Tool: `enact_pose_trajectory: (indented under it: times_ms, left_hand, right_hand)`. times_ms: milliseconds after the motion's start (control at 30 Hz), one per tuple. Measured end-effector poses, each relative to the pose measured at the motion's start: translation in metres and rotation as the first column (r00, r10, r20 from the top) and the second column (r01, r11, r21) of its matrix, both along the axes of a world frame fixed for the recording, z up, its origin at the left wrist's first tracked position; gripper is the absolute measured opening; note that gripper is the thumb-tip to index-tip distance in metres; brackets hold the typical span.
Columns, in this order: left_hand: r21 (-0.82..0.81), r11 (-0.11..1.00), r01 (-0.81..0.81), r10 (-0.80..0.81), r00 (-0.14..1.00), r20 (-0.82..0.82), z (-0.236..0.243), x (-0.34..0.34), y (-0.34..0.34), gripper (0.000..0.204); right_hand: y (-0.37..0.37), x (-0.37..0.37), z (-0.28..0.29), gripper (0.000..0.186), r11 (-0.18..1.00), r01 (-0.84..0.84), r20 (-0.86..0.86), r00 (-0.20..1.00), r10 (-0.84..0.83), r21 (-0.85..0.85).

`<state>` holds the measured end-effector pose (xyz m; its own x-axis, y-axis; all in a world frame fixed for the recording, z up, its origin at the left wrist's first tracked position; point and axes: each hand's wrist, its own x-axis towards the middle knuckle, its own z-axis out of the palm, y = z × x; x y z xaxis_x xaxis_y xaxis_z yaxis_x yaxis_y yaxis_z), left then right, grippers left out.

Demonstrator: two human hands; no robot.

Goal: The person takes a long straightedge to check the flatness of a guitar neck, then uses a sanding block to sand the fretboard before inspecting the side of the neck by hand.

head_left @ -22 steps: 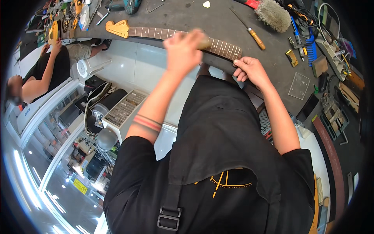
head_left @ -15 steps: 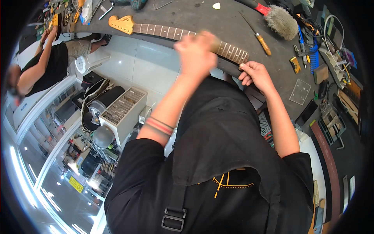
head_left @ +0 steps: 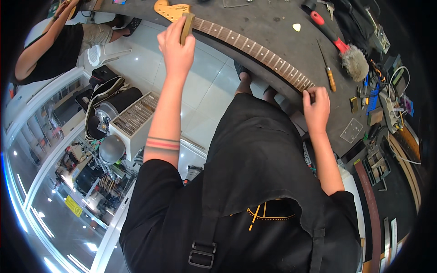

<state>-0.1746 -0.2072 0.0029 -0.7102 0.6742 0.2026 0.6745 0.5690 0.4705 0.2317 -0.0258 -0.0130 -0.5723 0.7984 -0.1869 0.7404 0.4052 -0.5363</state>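
Note:
A guitar neck (head_left: 248, 44) with a dark fretted fingerboard and a pale wood headstock (head_left: 169, 10) lies along the bench's near edge. My left hand (head_left: 176, 52) is closed around a narrow olive-brown block (head_left: 187, 28), held upright at the headstock end of the fingerboard. Whether the block touches the frets, I cannot tell. At the opposite end, my right hand (head_left: 317, 108) pinches the heel of the neck, its fingertips covering the last bit of wood.
On the dark bench (head_left: 277, 34) lie a white pick (head_left: 297, 27), a wooden-handled thin tool (head_left: 330, 77) and a fluffy brush (head_left: 354, 63) with a red handle. Small tools crowd the right side. Another person (head_left: 50, 45) works at far left; a box of flat pieces (head_left: 135, 119) stands below.
My left hand has moved left along the neck with the block, from its middle to the headstock end. The view has shifted; my right hand stays at the heel.

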Motion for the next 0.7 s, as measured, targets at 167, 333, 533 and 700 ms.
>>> enact_pose_trajectory:
  times_ms: [167,333,533,700]
  left_hand:
    - [0.098,0.993,-0.068,0.037,0.956,0.292,-0.017,0.033,-0.046,0.058]
    - [0.050,0.999,-0.015,-0.005,0.919,0.395,-0.006,0.049,-0.068,0.060]
    - [0.062,0.997,0.042,-0.065,0.899,0.434,0.005,0.015,-0.061,0.059]
    - [0.091,0.990,0.110,-0.137,0.911,0.389,0.006,-0.009,-0.038,0.059]
  right_hand:
    - [-0.016,-0.120,-0.003,0.074,0.927,-0.323,-0.067,0.938,0.341,0.193]
    - [-0.026,-0.204,-0.023,0.074,0.902,-0.386,-0.090,0.908,0.408,0.193]
    - [-0.034,-0.181,-0.025,0.071,0.913,-0.339,-0.014,0.936,0.351,0.229]
    - [-0.031,-0.105,-0.012,0.069,0.928,-0.245,0.065,0.970,0.236,0.280]
